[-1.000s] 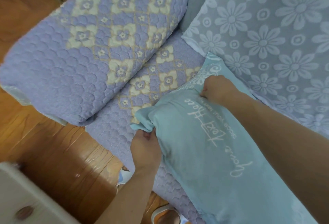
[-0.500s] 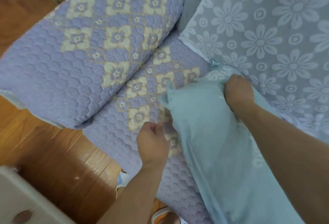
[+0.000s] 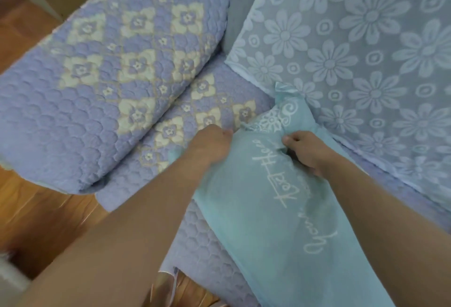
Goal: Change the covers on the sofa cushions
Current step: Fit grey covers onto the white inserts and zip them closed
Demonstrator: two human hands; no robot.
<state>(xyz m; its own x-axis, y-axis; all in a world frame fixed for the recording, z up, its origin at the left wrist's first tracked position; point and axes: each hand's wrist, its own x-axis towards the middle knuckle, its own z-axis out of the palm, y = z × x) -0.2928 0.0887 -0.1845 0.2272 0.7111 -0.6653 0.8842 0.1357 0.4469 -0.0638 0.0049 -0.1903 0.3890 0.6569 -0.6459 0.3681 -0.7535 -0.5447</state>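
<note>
A teal cushion cover (image 3: 263, 209) with white script and a lace print lies on the sofa seat, its tied corner pointing up toward the backrest. My left hand (image 3: 210, 145) pinches the cover's left edge near the top. My right hand (image 3: 305, 153) grips a fold of the same cover beside the white lettering. Both forearms cross the lower half of the view and hide part of the cover.
The sofa seat (image 3: 212, 240) and armrest (image 3: 102, 82) wear a quilted lavender cover with cream flower diamonds. A pale blue flower-lace cloth (image 3: 366, 57) drapes the backrest. Wooden floor (image 3: 36, 214) lies at the lower left.
My left hand rose from the seat and took hold of the cover's left edge. The lettered side of the cover faces up again. My right hand shifted its grip slightly lower and to the right.
</note>
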